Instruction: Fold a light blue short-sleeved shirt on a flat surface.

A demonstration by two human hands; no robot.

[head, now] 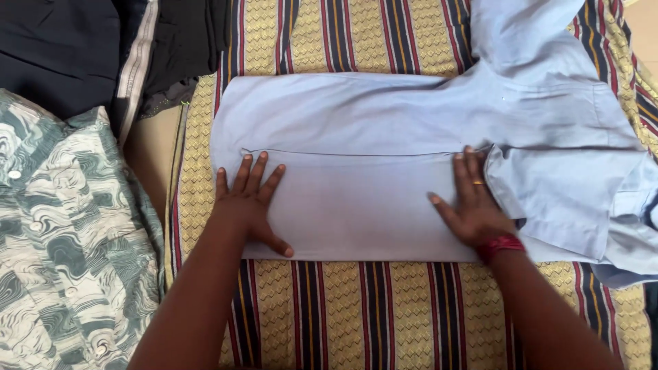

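At far left, a green-and-white marbled shirt [62,233] with pale buttons lies spread flat, and above it sits a heap of dark garments [89,48], one with a light striped band running down it. These rest beside a bed cover [356,308] patterned in yellow weave with navy, red and white stripes, which underlies the centre of the view. On it lies a pale blue shirt [384,116], folded lengthwise into a long band whose near panel ends in a straight folded edge; the garment occupies the middle of the cover and runs off toward the upper right. The left hand [250,205] presses flat on the band's left end, fingers spread and extended, grasping nothing. The right hand [473,205], wearing a ring and a red wrist thread, lies palm-down on the band's right portion, likewise unclenched, its fingers reaching the seam line where the folded panel meets the layer beneath. At far right, the shirt's sleeve and collar portion [582,199] is bunched in loose overlapping folds. By appearance the fabric is light, thin and limp, likely to slide and crease easily; it would best be taken by pinching the folded edge or corners, not the unsupported middle.
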